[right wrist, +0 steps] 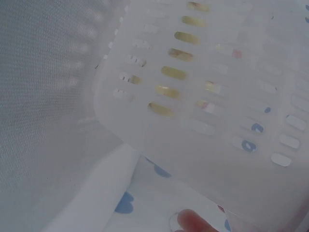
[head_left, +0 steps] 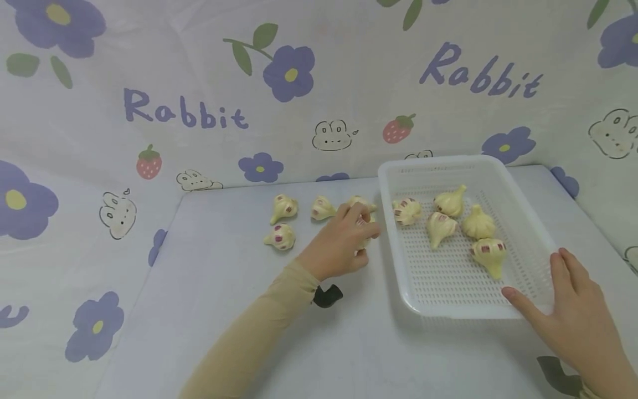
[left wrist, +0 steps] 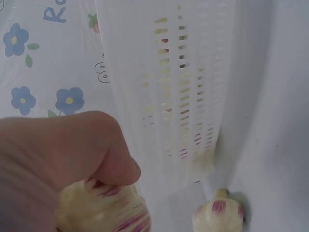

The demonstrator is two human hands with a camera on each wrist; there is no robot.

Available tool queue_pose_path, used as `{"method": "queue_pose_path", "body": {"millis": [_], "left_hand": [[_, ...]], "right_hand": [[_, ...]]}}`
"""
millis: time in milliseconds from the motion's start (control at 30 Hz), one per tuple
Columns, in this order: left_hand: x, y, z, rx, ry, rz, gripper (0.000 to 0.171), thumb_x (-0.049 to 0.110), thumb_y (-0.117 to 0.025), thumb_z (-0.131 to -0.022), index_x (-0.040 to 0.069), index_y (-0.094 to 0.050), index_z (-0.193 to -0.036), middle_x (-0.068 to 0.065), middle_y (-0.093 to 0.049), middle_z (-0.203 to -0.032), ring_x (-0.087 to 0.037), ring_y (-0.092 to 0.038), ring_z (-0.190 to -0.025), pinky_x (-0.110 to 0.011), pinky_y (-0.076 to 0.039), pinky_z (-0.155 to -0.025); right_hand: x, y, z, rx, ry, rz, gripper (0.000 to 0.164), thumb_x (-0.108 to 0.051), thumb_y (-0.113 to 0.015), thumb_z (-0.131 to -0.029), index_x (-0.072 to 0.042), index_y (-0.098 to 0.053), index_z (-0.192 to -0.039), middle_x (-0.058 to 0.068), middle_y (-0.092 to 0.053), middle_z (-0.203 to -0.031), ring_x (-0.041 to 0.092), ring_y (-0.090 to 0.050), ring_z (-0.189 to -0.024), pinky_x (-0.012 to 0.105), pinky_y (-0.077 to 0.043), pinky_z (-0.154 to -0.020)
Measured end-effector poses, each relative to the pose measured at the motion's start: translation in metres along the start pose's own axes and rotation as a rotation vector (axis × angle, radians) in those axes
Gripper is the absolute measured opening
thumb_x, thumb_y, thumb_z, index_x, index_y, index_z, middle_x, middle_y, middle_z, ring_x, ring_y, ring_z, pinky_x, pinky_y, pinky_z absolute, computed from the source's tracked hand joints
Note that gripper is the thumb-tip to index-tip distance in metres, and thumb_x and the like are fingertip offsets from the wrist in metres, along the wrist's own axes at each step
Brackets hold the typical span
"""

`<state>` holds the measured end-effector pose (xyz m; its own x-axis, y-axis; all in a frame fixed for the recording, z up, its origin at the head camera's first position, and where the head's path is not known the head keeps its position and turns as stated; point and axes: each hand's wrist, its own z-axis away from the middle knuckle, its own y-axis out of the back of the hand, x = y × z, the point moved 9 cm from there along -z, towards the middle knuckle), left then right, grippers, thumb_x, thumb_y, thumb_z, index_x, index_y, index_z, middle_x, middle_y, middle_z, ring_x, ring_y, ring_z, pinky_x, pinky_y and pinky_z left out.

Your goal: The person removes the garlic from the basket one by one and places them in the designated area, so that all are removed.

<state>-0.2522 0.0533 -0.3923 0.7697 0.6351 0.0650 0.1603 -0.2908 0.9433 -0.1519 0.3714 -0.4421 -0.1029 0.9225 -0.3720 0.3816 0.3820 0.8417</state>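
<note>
My left hand (head_left: 340, 244) grips a garlic bulb (left wrist: 113, 212) with purple streaks, just left of the basket. In the left wrist view its bent thumb lies over the bulb, and in the head view the fingers largely hide it. My right hand (head_left: 580, 313) holds the near right corner of a white perforated plastic basket (head_left: 405, 282), thumb over the rim. Inside the basket lie several garlic bulbs, among them a front one (head_left: 489, 255). Another bulb (head_left: 363, 202) on the table sits just behind my left fingers, partly covered.
Left of my left hand, more garlic bulbs lie on the white table: one behind (head_left: 323, 208), one at the far left (head_left: 286, 208) and one in front of that (head_left: 281, 237). A printed cloth (head_left: 279, 127) with flowers and rabbits hangs behind the table.
</note>
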Motion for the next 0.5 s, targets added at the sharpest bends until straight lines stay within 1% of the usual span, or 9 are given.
{"method": "queue_pose_path", "body": {"millis": [133, 233, 400, 500], "left_hand": [[-0.009, -0.009, 0.007, -0.026, 0.03, -0.018, 0.034, 0.009, -0.072, -0.079, 0.02, -0.067, -0.11, -0.007, -0.053, -0.121, -0.024, -0.048, -0.108, -0.033, -0.044, -0.096], [-0.016, -0.017, 0.012, -0.036, 0.044, -0.017, 0.03, 0.009, -0.071, -0.078, 0.019, -0.066, -0.106, -0.007, -0.054, -0.12, -0.025, -0.048, -0.105, -0.034, -0.044, -0.093], [-0.03, -0.027, 0.019, -0.024, 0.055, -0.009, 0.029, 0.007, -0.071, -0.077, 0.017, -0.065, -0.104, -0.01, -0.052, -0.119, -0.027, -0.046, -0.106, -0.037, -0.043, -0.093], [-0.038, -0.032, 0.022, -0.022, 0.066, 0.008, 0.029, 0.006, -0.071, -0.076, 0.015, -0.065, -0.102, -0.012, -0.053, -0.118, -0.03, -0.047, -0.106, -0.038, -0.045, -0.093]], "right_hand": [[0.001, -0.002, 0.0, -0.011, -0.011, 0.01, 0.108, -0.053, -0.076, -0.088, 0.017, -0.026, -0.153, 0.046, -0.03, -0.152, 0.073, -0.039, -0.113, 0.084, -0.032, -0.093], [0.002, -0.003, -0.001, -0.018, -0.019, 0.022, 0.109, -0.053, -0.076, -0.088, 0.016, -0.024, -0.155, 0.046, -0.029, -0.153, 0.072, -0.038, -0.113, 0.084, -0.032, -0.093], [0.003, -0.002, -0.001, -0.009, -0.013, 0.02, 0.108, -0.052, -0.077, -0.087, 0.015, -0.026, -0.155, 0.045, -0.03, -0.152, 0.071, -0.039, -0.113, 0.083, -0.033, -0.092], [0.003, -0.003, -0.001, -0.007, -0.009, 0.013, 0.108, -0.052, -0.077, -0.087, 0.015, -0.026, -0.155, 0.046, -0.031, -0.151, 0.071, -0.039, -0.113, 0.083, -0.032, -0.093]]}}
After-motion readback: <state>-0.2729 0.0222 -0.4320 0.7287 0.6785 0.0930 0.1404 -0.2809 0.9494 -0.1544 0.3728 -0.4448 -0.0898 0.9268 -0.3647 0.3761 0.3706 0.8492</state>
